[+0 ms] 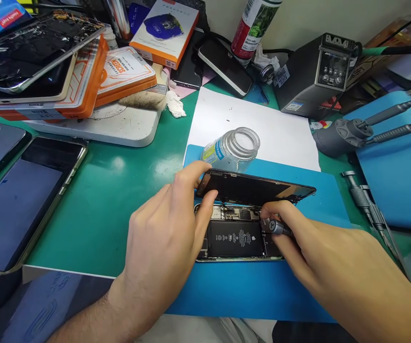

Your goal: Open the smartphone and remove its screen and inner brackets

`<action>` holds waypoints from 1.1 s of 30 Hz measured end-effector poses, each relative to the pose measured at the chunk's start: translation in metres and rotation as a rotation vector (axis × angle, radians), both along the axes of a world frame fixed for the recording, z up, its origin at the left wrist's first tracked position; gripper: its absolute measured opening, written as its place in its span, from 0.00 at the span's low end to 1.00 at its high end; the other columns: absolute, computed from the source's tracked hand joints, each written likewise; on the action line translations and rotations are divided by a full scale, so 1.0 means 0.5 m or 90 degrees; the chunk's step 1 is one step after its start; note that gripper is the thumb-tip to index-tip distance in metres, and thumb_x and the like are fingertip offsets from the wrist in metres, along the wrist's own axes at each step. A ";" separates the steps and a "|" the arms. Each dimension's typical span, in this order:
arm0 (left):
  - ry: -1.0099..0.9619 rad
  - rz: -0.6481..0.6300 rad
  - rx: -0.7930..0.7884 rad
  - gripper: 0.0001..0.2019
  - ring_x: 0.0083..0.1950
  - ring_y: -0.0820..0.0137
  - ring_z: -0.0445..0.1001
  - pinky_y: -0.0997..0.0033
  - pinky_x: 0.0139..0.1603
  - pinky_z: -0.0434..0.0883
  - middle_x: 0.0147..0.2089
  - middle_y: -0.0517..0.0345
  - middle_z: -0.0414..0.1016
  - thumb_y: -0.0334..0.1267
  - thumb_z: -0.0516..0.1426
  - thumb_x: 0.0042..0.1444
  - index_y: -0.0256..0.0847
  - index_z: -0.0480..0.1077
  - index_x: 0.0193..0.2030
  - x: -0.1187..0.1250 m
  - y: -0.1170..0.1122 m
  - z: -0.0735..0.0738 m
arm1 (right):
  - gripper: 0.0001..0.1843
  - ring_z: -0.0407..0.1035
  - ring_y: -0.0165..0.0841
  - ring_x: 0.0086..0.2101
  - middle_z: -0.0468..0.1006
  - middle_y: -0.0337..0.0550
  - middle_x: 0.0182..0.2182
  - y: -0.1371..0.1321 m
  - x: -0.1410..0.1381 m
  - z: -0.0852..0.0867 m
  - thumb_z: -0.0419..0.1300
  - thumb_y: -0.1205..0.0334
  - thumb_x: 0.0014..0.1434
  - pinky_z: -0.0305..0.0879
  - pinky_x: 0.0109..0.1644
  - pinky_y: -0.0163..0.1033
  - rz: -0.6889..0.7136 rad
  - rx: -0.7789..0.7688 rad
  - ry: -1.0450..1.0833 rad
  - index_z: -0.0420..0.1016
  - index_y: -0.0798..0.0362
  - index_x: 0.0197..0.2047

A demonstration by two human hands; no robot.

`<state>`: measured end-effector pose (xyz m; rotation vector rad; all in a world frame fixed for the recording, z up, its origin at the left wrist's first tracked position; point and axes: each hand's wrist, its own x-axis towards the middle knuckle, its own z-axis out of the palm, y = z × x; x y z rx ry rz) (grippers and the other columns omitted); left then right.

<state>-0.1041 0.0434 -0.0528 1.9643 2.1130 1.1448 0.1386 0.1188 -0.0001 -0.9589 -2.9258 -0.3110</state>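
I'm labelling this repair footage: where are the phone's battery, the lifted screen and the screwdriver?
battery [234, 238], head view, middle of its black face.
lifted screen [255, 189], head view, middle of its dark panel.
screwdriver [277, 227], head view, its grey knurled handle.

The left hand [162, 247] is covering the left end of the open phone [234, 213], and the lifted screen [255, 188] it is pinching is hiding the phone's far edge. The right hand [313, 247] is wrapping the screwdriver [277, 227], concealing its tip. The battery [234, 238] print is showing too small to read. The tablet [19, 200] is running off the left edge.
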 end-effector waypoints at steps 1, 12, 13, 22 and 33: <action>-0.002 -0.001 -0.002 0.18 0.44 0.68 0.89 0.68 0.41 0.77 0.50 0.62 0.89 0.37 0.62 0.82 0.47 0.64 0.72 0.000 -0.001 -0.001 | 0.14 0.77 0.35 0.19 0.85 0.36 0.27 -0.001 0.002 0.001 0.45 0.66 0.84 0.63 0.20 0.41 -0.002 -0.002 -0.001 0.72 0.51 0.54; -0.019 -0.008 -0.006 0.20 0.46 0.67 0.90 0.70 0.44 0.80 0.51 0.61 0.89 0.35 0.63 0.81 0.47 0.63 0.73 0.000 0.002 0.000 | 0.14 0.80 0.37 0.20 0.87 0.33 0.29 0.012 0.017 -0.001 0.47 0.63 0.83 0.66 0.18 0.41 -0.015 -0.052 0.002 0.74 0.49 0.59; -0.019 -0.007 -0.008 0.20 0.47 0.67 0.90 0.70 0.45 0.80 0.51 0.61 0.89 0.35 0.63 0.82 0.48 0.63 0.73 0.000 0.002 -0.001 | 0.14 0.81 0.37 0.21 0.87 0.33 0.29 0.013 0.017 -0.001 0.48 0.63 0.83 0.66 0.18 0.41 -0.019 -0.059 0.002 0.74 0.49 0.59; -0.015 -0.018 -0.006 0.19 0.50 0.65 0.92 0.68 0.50 0.84 0.58 0.56 0.88 0.33 0.59 0.83 0.44 0.61 0.74 0.000 0.005 -0.003 | 0.19 0.77 0.44 0.26 0.84 0.42 0.30 0.012 0.014 -0.013 0.58 0.50 0.74 0.63 0.29 0.42 -0.152 -0.116 -0.008 0.82 0.44 0.62; 0.015 -0.040 -0.024 0.24 0.47 0.62 0.87 0.62 0.51 0.82 0.57 0.54 0.86 0.29 0.58 0.81 0.42 0.59 0.79 0.000 -0.003 -0.006 | 0.11 0.73 0.42 0.18 0.79 0.35 0.22 0.033 0.006 0.008 0.53 0.55 0.79 0.53 0.23 0.42 -0.065 -0.117 -0.034 0.76 0.45 0.51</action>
